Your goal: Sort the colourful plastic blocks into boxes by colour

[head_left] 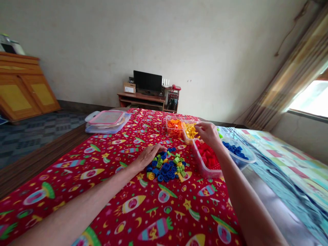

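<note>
The left hand reaches in with its fingers loosely stretched out and gently curved, palm down, and no block shows in it; its underside is hidden, so I cannot tell whether it touches a piece. Just beside its fingertips, to the right and toward the person, lies the loose pile of blue, lime-green and yellow plastic building blocks, roughly round, with no clear long axis. The left hand is much nearer to this pile than the right hand, which is raised with thumb and fingertips drawn narrow; whether a piece is pinched there, I cannot tell. Those fingertips hang by the clear plastic tub of yellow pieces. Beyond and left of the right hand are orange plastic pieces; below it, toward the person, are red plastic pieces; to its right, dark blue plastic pieces. From the right hand, the pile lies to the left and toward the person, on the red rocket-print cloth.
</note>
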Available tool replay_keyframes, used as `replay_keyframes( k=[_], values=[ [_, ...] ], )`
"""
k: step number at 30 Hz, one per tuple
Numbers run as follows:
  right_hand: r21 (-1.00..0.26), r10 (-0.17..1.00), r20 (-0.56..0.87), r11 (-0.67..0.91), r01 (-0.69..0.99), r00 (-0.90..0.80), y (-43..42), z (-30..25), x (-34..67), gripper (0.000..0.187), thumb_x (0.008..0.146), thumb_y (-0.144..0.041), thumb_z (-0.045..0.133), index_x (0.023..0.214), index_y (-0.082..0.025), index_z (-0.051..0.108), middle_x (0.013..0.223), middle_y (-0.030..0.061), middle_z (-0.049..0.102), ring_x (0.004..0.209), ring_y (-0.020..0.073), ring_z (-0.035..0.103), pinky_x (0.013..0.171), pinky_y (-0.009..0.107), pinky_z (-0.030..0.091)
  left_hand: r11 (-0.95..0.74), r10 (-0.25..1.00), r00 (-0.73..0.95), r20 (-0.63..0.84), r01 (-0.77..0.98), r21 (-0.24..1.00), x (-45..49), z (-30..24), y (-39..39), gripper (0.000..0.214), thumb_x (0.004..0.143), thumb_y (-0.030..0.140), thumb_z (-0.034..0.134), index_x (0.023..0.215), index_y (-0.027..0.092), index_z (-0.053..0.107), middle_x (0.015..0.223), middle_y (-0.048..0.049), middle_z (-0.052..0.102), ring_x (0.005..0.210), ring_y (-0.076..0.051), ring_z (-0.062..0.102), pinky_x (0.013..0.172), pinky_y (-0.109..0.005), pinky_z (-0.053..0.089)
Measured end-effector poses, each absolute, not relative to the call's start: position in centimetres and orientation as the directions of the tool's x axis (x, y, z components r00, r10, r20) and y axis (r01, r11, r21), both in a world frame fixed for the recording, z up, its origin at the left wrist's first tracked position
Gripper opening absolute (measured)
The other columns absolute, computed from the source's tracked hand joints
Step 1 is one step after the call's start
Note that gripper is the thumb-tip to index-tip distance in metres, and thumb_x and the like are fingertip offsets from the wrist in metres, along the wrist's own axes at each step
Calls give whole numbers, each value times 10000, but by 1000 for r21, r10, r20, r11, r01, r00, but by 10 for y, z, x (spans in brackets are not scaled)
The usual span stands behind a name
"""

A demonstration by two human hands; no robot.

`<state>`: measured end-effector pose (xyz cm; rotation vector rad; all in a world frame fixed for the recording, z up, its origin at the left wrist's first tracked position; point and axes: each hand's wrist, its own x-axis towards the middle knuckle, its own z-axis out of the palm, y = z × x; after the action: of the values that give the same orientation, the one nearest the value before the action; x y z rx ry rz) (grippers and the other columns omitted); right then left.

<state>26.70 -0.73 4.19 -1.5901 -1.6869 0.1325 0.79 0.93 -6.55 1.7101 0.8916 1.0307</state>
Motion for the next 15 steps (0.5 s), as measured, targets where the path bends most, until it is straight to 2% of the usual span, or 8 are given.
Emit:
replay_keyframes(
  k=[2,4,7,10,12,15],
  values=[
    [-541,894,447,230,809,45,-18,40,256,250,853,-245,496,921,-141,714,594,31,678,622,150,678,615,216,465,-310,887,394,241,121,943,8,-65,9,539,866,601,403,945,168,714,1025,-82,728,999,-248,661,976,-398,473],
    [-453,910,411,260,853,-59,-26,35,246,205,829,-206,529,872,-162,725,610,22,678,613,135,646,597,213,426,-306,888,394,235,127,943,8,-65,9,533,862,601,407,939,172,716,1025,-80,729,1006,-249,659,973,-397,473],
    [-311,919,307,343,886,-248,-33,26,232,178,797,-147,550,758,-165,723,615,7,653,551,99,544,538,213,339,-304,887,400,230,131,944,7,-64,9,514,863,588,411,935,181,718,1032,-77,728,1010,-249,657,974,-391,473],
    [-242,910,203,405,882,-362,-38,18,224,209,795,-111,533,665,-149,692,563,-4,594,494,77,435,502,231,269,-314,887,399,232,153,937,8,-64,8,522,868,586,395,955,185,718,1040,-76,726,1004,-251,658,971,-391,476],
    [-202,904,163,423,883,-395,-39,14,221,179,797,-144,575,655,-149,684,582,3,595,514,81,435,513,237,270,-326,888,394,237,176,929,8,-63,7,537,869,587,378,978,183,715,1038,-72,726,998,-250,658,971,-394,477],
    [-162,895,133,444,881,-426,-42,11,215,123,804,-270,644,757,-174,706,700,29,650,618,112,522,558,233,313,-341,885,396,246,190,921,8,-62,6,545,869,580,367,999,179,712,1034,-65,728,986,-245,661,967,-391,481]
  ],
)
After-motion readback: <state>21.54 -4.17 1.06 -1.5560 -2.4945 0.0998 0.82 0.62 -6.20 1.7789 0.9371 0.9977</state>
